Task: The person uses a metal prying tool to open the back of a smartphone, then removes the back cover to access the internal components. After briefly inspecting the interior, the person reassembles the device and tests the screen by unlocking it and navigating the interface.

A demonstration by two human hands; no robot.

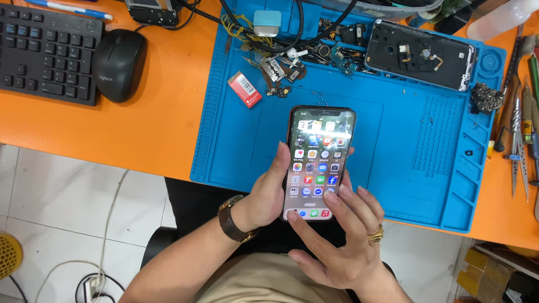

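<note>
One smartphone [318, 163] with a lit screen of app icons is held upright above the near edge of a blue repair mat [426, 140]. The left hand [268, 193] wraps around its left side, while the right hand [337, 241], fingers spread, touches the screen's lower part. Behind it lie a red eraser [244, 89] and an opened phone body [420, 54].

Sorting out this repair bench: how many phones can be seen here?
2. A lit phone is held in the left hand, the right hand touching it. An opened phone body lies on the blue mat. Others may be hidden.
</note>
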